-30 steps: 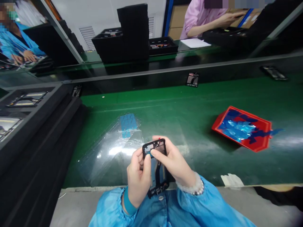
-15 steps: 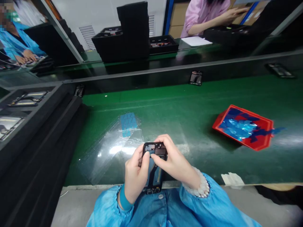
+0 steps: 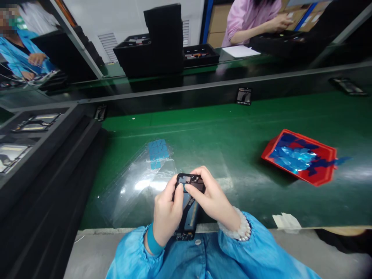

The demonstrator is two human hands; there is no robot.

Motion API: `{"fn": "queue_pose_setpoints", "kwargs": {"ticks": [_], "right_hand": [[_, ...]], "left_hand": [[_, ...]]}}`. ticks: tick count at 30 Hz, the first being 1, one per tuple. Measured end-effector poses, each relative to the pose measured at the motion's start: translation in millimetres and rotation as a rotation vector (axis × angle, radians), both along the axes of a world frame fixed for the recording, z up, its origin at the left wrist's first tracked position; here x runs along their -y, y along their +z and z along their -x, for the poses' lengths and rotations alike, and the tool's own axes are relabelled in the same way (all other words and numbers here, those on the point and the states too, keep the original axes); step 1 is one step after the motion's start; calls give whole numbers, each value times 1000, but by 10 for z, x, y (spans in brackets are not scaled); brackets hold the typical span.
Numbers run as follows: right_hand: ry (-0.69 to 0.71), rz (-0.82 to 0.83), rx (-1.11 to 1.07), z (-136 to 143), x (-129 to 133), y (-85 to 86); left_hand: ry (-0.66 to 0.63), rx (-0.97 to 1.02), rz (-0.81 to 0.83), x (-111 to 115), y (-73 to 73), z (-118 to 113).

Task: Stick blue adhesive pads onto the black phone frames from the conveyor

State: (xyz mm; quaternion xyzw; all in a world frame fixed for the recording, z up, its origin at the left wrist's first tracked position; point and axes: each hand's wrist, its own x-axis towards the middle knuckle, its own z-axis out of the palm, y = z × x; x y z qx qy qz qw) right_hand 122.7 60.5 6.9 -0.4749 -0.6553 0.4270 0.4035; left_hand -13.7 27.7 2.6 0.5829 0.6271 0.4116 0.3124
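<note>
An opened phone body (image 3: 190, 217) with its inner parts showing is held between my two hands at the front edge of the bench. My left hand (image 3: 168, 209) grips its upper left side, thumb lying on the inner face. My right hand (image 3: 213, 197) is closed round the upper right corner, and its thumb tip presses close beside the left thumb. Fingers hide parts of the phone's upper half. Just beyond, a clear plastic sheet (image 3: 130, 193) lies on the bench with a patch of blue stickers (image 3: 158, 149) at its far end.
A red bin (image 3: 322, 178) with blue film scraps stands right on the green bench (image 3: 203, 131). Stacked black foam trays (image 3: 69, 162) bound the left. Phone parts (image 3: 244, 96) lie along the back ledge. Two people work beyond it, one in a pink sleeve (image 3: 236, 19).
The phone's lower end has swung slightly left in my hands, and both thumbs stay on its upper part. Across the bench, the co-workers' hands have shifted.
</note>
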Motion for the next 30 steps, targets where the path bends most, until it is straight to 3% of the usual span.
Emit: {"fn": "queue_pose_setpoints", "kwargs": {"ticks": [6, 9, 12, 15, 25, 30], "right_hand": [[3, 79, -131, -32, -35, -67], [-140, -163, 38, 8, -4, -62], [-240, -536, 304, 47, 56, 9], [-173, -718, 455, 66, 89, 92], [-94, -851, 565, 122, 72, 113], [-228, -638, 434, 205, 64, 21]], "left_hand": [[-185, 475, 226, 6, 13, 51], [-174, 587, 252, 28, -14, 46], [-117, 558, 234, 42, -32, 41], [-89, 471, 204, 52, -31, 33], [-92, 190, 171, 137, -11, -45], [15, 343, 154, 132, 6, -135]]}}
